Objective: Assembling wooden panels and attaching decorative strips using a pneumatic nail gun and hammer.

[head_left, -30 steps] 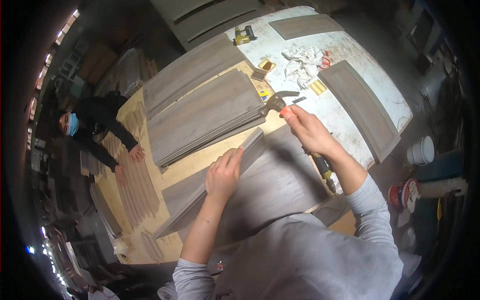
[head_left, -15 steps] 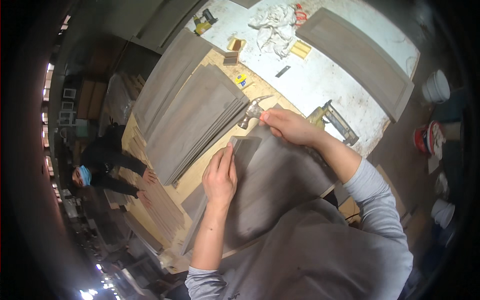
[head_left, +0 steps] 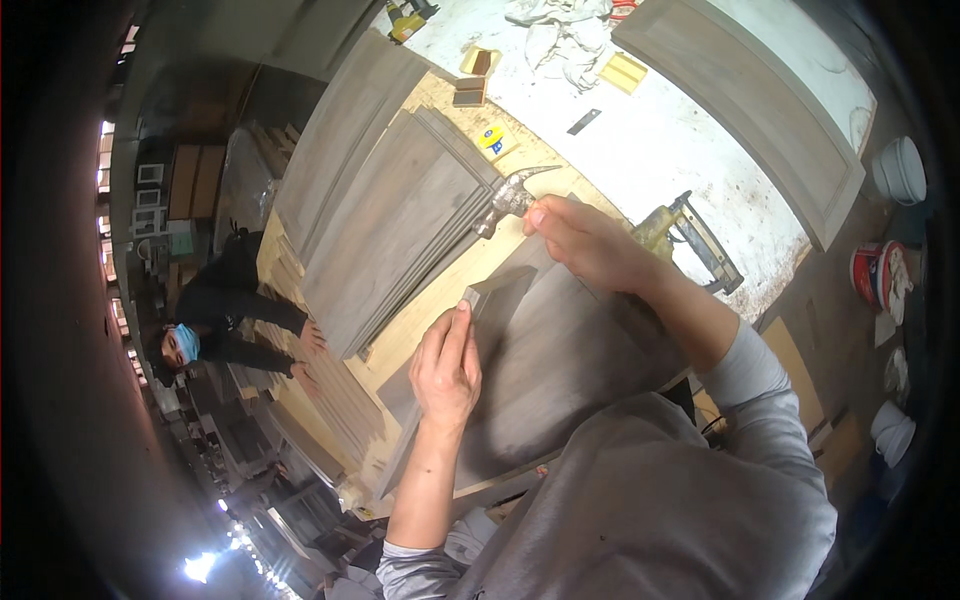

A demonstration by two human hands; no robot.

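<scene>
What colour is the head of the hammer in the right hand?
Shiny silver metal; the hammer head shows best in the head view.

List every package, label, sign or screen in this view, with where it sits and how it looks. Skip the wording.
Small yellow label with blue print: on the bench just past the stacked grey panels, squarish.
Red and white labelled tub: on the floor at the right, round.
Flat pale yellow block, maybe a pack: on the white tabletop beside the crumpled white rags, rectangular.
No screens or signs can be made out.
</scene>
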